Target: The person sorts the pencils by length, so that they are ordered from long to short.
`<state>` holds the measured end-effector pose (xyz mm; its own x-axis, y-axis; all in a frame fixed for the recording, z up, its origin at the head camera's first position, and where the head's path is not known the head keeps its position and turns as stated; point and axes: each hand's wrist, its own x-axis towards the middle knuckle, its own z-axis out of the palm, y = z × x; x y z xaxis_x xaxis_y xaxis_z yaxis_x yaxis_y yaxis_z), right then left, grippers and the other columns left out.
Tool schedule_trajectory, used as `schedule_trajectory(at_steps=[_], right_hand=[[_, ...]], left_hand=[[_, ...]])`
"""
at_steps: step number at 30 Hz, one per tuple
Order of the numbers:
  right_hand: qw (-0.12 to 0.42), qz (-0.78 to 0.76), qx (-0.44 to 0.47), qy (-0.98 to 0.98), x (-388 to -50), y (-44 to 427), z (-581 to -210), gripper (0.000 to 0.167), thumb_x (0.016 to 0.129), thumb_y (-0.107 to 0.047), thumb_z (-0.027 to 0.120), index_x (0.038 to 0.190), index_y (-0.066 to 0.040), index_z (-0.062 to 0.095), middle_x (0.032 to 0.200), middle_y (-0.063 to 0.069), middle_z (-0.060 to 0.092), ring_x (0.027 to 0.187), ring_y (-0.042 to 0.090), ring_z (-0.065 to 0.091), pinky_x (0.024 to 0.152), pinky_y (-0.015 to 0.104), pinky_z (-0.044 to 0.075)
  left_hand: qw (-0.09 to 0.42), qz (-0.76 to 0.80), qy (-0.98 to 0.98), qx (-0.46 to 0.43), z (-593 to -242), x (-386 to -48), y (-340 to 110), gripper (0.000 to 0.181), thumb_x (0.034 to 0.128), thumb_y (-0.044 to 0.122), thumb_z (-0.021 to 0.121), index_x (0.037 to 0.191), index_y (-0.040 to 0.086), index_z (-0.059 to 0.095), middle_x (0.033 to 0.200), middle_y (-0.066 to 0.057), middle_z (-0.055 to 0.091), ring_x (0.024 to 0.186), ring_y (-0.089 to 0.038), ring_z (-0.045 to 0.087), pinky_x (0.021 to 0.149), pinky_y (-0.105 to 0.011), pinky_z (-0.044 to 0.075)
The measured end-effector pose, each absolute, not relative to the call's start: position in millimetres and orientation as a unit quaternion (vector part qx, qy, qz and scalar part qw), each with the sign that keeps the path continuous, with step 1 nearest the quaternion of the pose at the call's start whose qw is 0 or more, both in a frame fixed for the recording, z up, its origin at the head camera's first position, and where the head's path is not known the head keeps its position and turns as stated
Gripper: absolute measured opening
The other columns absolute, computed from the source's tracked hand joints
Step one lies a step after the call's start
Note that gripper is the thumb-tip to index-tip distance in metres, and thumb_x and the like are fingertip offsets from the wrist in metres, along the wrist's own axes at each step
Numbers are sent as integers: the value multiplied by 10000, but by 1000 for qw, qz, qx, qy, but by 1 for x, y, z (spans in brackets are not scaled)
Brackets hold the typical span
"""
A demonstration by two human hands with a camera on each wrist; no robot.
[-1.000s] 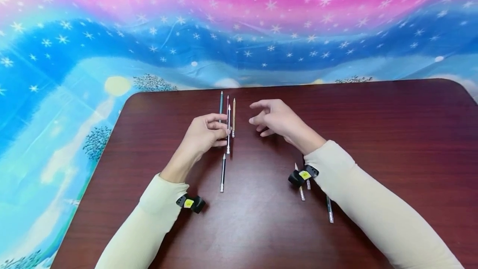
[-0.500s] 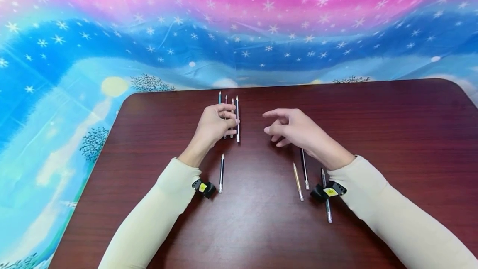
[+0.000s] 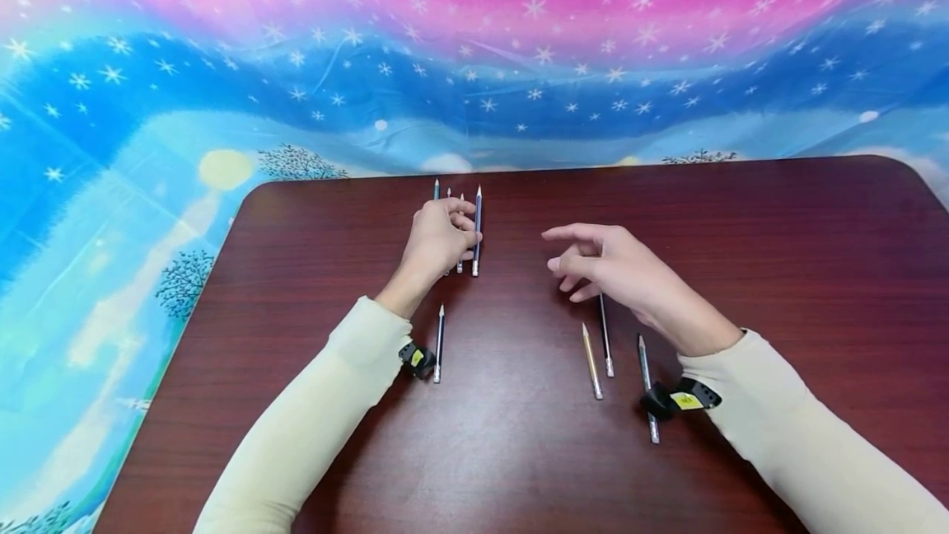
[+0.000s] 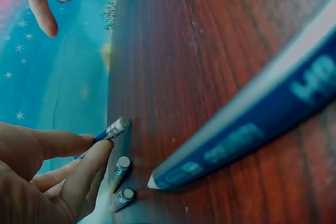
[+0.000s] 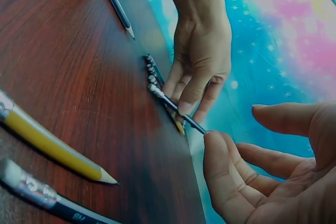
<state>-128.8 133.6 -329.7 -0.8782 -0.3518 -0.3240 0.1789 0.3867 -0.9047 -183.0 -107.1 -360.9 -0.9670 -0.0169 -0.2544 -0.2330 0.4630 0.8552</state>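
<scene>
By the left hand, a dark blue pencil is pinched between thumb and fingers toward the far side of the brown table, just beside a gold pencil. Nothing is gripped by the right hand, its fingers loosely bent and parted near a black pencil.

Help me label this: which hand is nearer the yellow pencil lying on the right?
Right: the right hand hovers past the pointed end of the yellow pencil; the left hand is farther, off to its left, holding a blue pencil.
</scene>
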Motion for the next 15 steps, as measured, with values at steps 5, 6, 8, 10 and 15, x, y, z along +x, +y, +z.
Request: schedule_trajectory(at_steps=[5,6,8,10,15], right_hand=[[237,-553,-54,797,-124,138,-327,527,1009,-134,672,1512,-61,531,1063,177,728,868,247,710,754,339,643],[236,-554,-53,797,-123,139,-327,530,1009,-139,674,1513,-63,530,1064,179,728,868,245,709,755,339,643],[236,-555,-53,796,-122,140,-326,534,1010,-149,675,1517,-67,526,1088,190,722,873,241,706,762,337,642],[237,-555,-54,795,-121,141,-326,540,1011,-156,674,1521,-66,522,1112,210,709,871,232,700,766,327,638],[238,-558,-56,793,-120,144,-325,539,1010,-165,671,1519,-67,524,1127,226,697,876,228,698,771,318,634]], left_hand=[[102,478,870,-67,-360,-184,-103,373,940,-15,732,1305,41,678,888,-17,667,787,-113,654,694,-297,643],[101,470,875,-65,-360,-184,-102,377,943,-11,728,1314,40,677,903,-25,679,791,-120,664,694,-293,642],[101,454,883,-61,-360,-185,-101,389,950,-8,717,1334,36,670,938,-47,709,801,-137,687,694,-289,639],[101,438,891,-59,-359,-185,-99,393,955,-5,707,1344,34,667,966,-67,739,800,-157,719,693,-284,634],[104,396,911,-54,-358,-188,-96,385,962,20,704,1345,47,669,968,-65,762,749,-159,743,678,-278,614]])
